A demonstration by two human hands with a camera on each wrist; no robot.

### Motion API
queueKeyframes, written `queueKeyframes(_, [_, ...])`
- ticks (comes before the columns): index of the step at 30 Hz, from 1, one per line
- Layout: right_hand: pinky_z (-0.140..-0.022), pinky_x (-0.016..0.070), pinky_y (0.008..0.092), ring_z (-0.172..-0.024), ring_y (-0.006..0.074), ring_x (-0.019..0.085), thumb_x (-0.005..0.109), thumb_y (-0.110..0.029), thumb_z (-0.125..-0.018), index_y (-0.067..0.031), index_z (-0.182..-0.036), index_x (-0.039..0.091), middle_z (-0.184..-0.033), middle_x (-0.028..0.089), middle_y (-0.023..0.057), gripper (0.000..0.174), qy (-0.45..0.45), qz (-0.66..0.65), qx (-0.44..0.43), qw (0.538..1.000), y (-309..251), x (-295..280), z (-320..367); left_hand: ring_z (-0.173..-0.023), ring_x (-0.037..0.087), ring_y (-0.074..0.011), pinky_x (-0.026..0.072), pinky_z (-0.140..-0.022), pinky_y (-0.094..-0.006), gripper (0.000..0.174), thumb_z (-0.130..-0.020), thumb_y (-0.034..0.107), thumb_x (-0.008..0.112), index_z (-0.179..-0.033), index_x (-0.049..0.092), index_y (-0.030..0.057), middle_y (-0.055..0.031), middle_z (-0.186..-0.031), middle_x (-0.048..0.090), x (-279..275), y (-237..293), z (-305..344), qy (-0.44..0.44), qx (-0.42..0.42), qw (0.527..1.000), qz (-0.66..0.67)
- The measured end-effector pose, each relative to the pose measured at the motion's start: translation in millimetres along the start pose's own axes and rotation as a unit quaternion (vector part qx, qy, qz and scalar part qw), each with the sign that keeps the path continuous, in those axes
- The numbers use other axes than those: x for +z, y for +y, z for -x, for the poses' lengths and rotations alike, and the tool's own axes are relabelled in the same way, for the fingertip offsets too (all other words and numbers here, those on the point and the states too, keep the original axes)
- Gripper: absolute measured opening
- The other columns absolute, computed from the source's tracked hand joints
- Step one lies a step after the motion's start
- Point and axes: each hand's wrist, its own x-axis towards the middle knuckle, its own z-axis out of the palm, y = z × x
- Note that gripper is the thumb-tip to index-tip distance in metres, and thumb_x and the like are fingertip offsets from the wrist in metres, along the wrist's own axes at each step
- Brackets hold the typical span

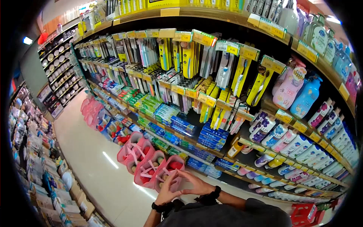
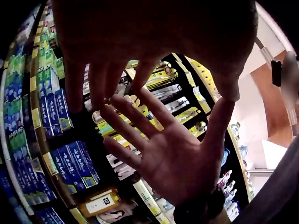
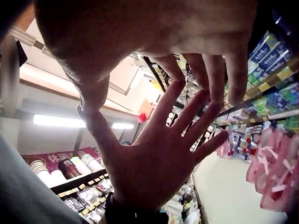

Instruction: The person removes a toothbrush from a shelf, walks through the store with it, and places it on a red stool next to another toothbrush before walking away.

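Low in the head view, both my hands are held up in front of my body, holding nothing. My left hand and my right hand face each other with fingers straight and spread. Their thumbs and fingertips meet near the pink baskets. The left wrist view shows my right hand's palm below the dark back of my left hand. Seen from the right wrist, my left hand's palm lies under my right hand. A black band sits on each wrist.
A long store shelf fills the right, with hanging toothbrushes, blue toothpaste boxes and bottles. Pink baskets stand on the floor at its foot. The pale aisle floor runs away to the left, with more shelving along it.
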Motion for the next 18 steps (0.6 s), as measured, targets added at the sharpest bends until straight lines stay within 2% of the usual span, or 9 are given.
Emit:
queueKeyframes(1, [-0.116,0.0314,0.0419,-0.144,0.0323,0.035,0.071,-0.06,-0.085,-0.0019,-0.156,0.023,-0.156,0.031,0.0212,0.104,0.016,0.037,-0.028,0.999,6,2,-7,-0.141,0.04,-0.0264,0.0388,-0.112,-0.0435,0.107,-0.073,0.035,0.087,-0.158,0.027,0.0129,-0.0105,-0.155,0.04,-8,3,-4,-0.004,-0.002,1.0,-0.013])
queueKeyframes(4, [-0.117,0.0303,0.0414,-0.146,0.0327,0.032,0.071,-0.059,-0.086,-0.0023,-0.157,0.022,-0.157,0.03,0.0216,0.103,0.026,0.071,-0.021,0.997,2,7,-27,-0.134,0.046,-0.0252,0.043,-0.106,-0.0417,0.106,-0.072,0.04,0.087,-0.157,0.031,0.0136,-0.0102,-0.152,0.043,-29,10,-15,0.001,0.025,0.999,-0.041])
queueKeyframes(5, [-0.117,0.0297,0.0416,-0.146,0.0332,0.031,0.069,-0.059,-0.087,-0.0016,-0.157,0.021,-0.157,0.03,0.0219,0.102,0.026,0.073,-0.01,0.997,-3,9,-30,-0.133,0.049,-0.025,0.0441,-0.105,-0.0415,0.107,-0.07,0.042,0.088,-0.157,0.032,0.0134,-0.01,-0.151,0.045,-36,10,-20,-0.013,0.023,1.0,-0.015])
queueKeyframes(8, [-0.117,0.0305,0.042,-0.146,0.0337,0.032,0.069,-0.058,-0.088,-0.0012,-0.157,0.021,-0.156,0.03,0.0224,0.101,0.038,0.093,-0.007,0.995,9,19,-41,-0.132,0.05,-0.025,0.0445,-0.104,-0.041,0.107,-0.07,0.042,0.088,-0.156,0.033,0.0131,-0.0098,-0.15,0.046,-55,0,-25,-0.028,0.018,0.999,-0.015])
queueKeyframes(12, [-0.116,0.0325,0.0416,-0.144,0.0343,0.034,0.069,-0.055,-0.089,-0.0011,-0.156,0.02,-0.156,0.03,0.0228,0.099,0.052,0.085,0.024,0.995,15,33,-54,-0.13,0.052,-0.0237,0.0469,-0.101,-0.0388,0.101,-0.072,0.037,0.087,-0.155,0.035,0.0122,-0.0094,-0.147,0.049,-78,0,-30,-0.063,-0.007,0.998,-0.003])
queueKeyframes(14, [-0.115,0.0334,0.0412,-0.144,0.0346,0.035,0.07,-0.053,-0.089,-0.0009,-0.156,0.021,-0.156,0.03,0.0227,0.098,0.057,0.083,0.042,0.994,9,39,-60,-0.13,0.053,-0.0235,0.0476,-0.099,-0.0382,0.099,-0.073,0.036,0.086,-0.155,0.036,0.0111,-0.0094,-0.147,0.049,-87,5,-32,-0.07,0.012,0.997,-0.022])
queueKeyframes(18, [-0.11,0.0418,0.0433,-0.137,0.0295,0.046,0.071,-0.046,-0.091,-0.0076,-0.158,0.022,-0.151,0.037,0.0167,0.091,0.088,0.127,0.017,0.988,20,52,-68,-0.129,0.054,-0.0232,0.0482,-0.098,-0.0375,0.097,-0.074,0.031,0.086,-0.154,0.036,0.0096,-0.0091,-0.146,0.051,-106,-4,-36,-0.097,0.02,0.995,-0.008])
